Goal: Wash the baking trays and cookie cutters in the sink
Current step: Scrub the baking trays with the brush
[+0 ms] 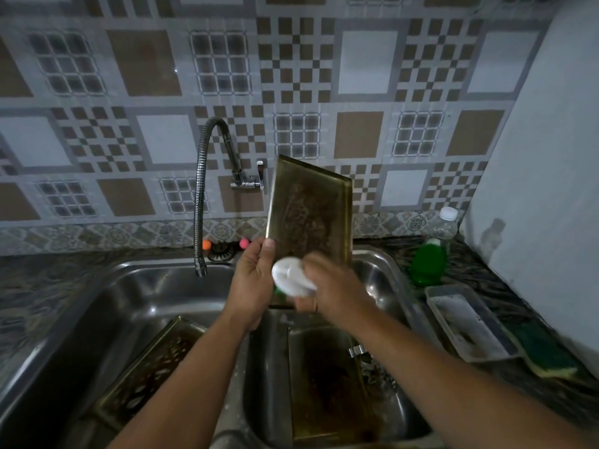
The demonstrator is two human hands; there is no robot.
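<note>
Head view looks down over a double stainless-steel sink, and the action is right at the divider. Up in the air, standing nearly on end over the sink and tilted a touch to the right, is a stained brass-coloured rectangular baking tray, its dirty face turned toward the camera. Left hand has it by the lower left corner, thumb curled over the rim, fingers wrapped behind. Right hand is a blur, fingers closed round a white foamy sponge pressed against the tray's bottom edge; a sliver of green peeks out under the foam. Down in the left basin a second stained tray leans against the wall, and a third dark tray lies flat in the right basin. Just beside that one, at the basin's right side, small metal pieces glint, too blurred to name. A flexible chrome tap hose arcs from the tiled wall and hangs over the left basin. On the dark counter to the right stand a green soap bottle, a clear plastic bottle with white cap behind it, a grey rectangular tray and a green-and-yellow scouring sponge.
</note>
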